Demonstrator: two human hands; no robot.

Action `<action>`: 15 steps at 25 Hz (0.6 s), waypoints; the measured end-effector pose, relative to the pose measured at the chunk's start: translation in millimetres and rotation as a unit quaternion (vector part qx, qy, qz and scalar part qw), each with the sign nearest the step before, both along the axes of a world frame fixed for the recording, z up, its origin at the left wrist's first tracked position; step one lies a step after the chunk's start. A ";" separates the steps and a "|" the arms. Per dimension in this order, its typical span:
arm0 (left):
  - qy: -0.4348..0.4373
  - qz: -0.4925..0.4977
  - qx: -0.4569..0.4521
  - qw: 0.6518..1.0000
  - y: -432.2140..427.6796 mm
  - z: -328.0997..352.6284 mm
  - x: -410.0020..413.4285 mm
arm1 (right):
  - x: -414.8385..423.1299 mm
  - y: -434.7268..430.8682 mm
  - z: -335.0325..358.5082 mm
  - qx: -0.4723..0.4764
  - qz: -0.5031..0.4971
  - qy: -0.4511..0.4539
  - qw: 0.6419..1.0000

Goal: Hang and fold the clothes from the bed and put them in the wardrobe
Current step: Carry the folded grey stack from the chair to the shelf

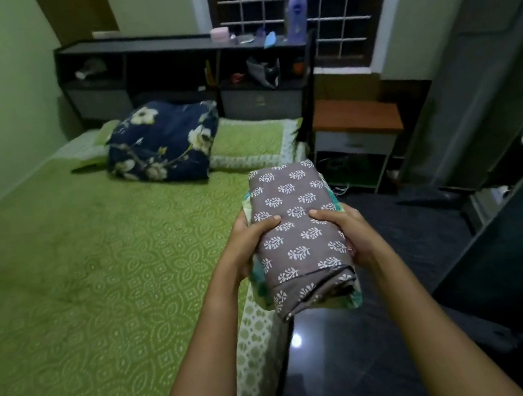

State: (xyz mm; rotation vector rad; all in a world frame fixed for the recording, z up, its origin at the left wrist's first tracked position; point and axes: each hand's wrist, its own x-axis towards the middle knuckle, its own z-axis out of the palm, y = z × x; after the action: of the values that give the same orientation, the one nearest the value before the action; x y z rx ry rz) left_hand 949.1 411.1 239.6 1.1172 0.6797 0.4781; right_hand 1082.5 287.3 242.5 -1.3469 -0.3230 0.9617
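A stack of folded clothes [291,200] is lifted over the right edge of the bed; its top piece is grey-brown with white leaf prints, and light teal pieces show beneath. My left hand [248,244] grips the stack's left side, thumb on top. My right hand [349,233] grips its right side, thumb on top too. The green patterned bed [87,276] fills the left of the view. The dark wardrobe [513,110] stands at the right with an open door [519,253] nearer to me.
A navy floral folded blanket [163,141] lies on green pillows [251,141] at the bed's head. A dark headboard shelf [184,66] carries a purple bottle [296,14] and small items. A bedside table [358,138] stands between bed and wardrobe. The dark glossy floor [363,353] lies below.
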 end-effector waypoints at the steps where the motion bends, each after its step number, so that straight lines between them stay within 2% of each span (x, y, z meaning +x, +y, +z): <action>1: 0.001 -0.014 0.005 1.000 15.4 5.0 27.5 | 24.6 11.7 3.3 0.006 -0.022 -0.001 1.000; 8: 0.008 -0.117 0.023 0.993 81.8 14.7 243.2 | 213.5 53.3 14.1 0.023 -0.121 0.019 0.992; 15: -0.020 -0.214 0.040 0.976 101.1 43.6 497.2 | 434.0 55.0 46.6 0.044 -0.215 -0.008 0.976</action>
State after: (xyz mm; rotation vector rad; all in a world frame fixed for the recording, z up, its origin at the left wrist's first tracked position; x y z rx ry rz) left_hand 1446.3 512.2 283.2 1.2867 0.3689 0.1583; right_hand 1516.6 342.3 289.2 -1.2740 -0.0765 0.5674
